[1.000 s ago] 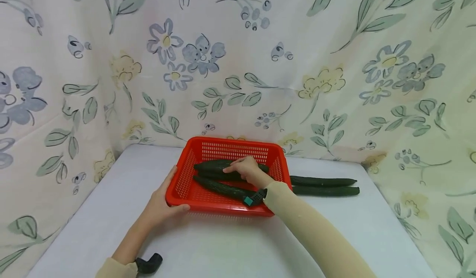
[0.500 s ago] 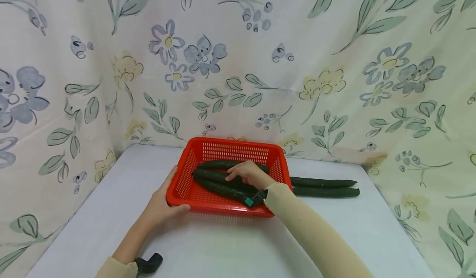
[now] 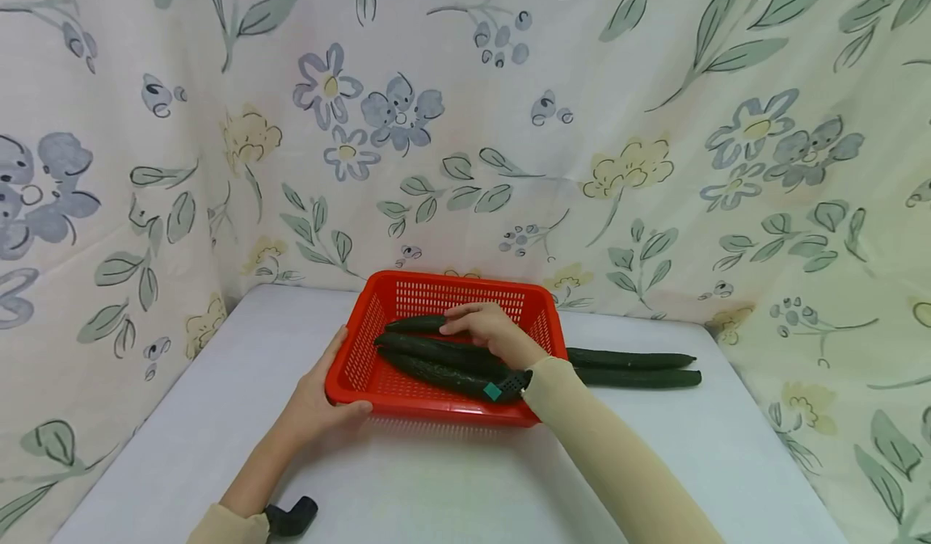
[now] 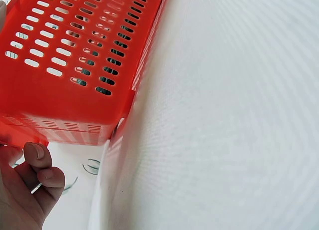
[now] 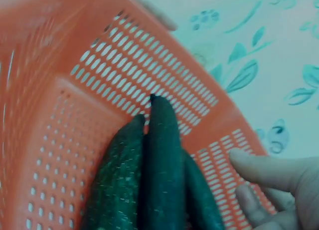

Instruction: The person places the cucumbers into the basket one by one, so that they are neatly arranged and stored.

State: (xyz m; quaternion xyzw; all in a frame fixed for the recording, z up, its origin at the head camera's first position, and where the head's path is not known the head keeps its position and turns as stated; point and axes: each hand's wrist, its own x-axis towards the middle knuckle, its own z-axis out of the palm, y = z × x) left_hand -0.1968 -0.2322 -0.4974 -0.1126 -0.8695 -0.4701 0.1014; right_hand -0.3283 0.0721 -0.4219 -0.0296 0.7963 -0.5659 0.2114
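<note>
Three dark green cucumbers lie side by side in a red plastic basket (image 3: 359,366): a front one (image 3: 429,371), a middle one (image 3: 418,345) and a back one (image 3: 414,325). My left hand (image 3: 313,402) grips the basket's near left corner, thumb along the front rim; curled fingers (image 4: 46,175) show under the rim in the left wrist view. Over the back of the basket hovers my right hand (image 3: 489,330), overlapping the back cucumber's right part. Nothing lies between its thumb and fingers (image 5: 264,167) in the right wrist view.
Two more cucumbers, one behind (image 3: 631,359) and one in front (image 3: 640,378), lie on the white table (image 3: 451,479) right of the basket, their left ends hidden by it. A flowered curtain (image 3: 473,124) hangs behind the table.
The back cucumber has moved apart from the middle one. My right hand shifted from the cucumbers to the middle one, then lifted back and right. My left hand stays on the basket.
</note>
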